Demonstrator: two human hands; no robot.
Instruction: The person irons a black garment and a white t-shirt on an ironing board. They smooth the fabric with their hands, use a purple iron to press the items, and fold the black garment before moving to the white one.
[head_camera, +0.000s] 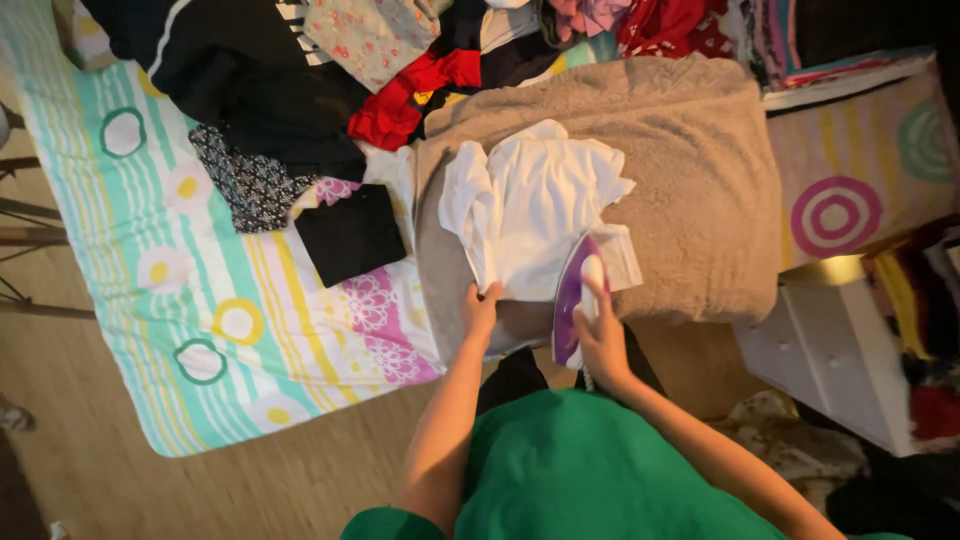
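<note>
At frame centre, the right hand gripped the iron on the white shirt. The left hand pinched the shirt's near hem. Lingering might have scorched the cloth; fingers sat near the hot plate.

From my seat at the head camera, all I get of the person is what lies below the lens. The top is a plain, bright green garment with no print, stripe or button that I can make out; its cloth looks smooth and fills the lower middle of the view. The sleeves are short: a green sleeve edge shows at the bottom near the left arm, and both forearms are bare below it. I see no watch, ring or bracelet on the left hand or the right hand. Below the green hem, dark trousers show.
</note>
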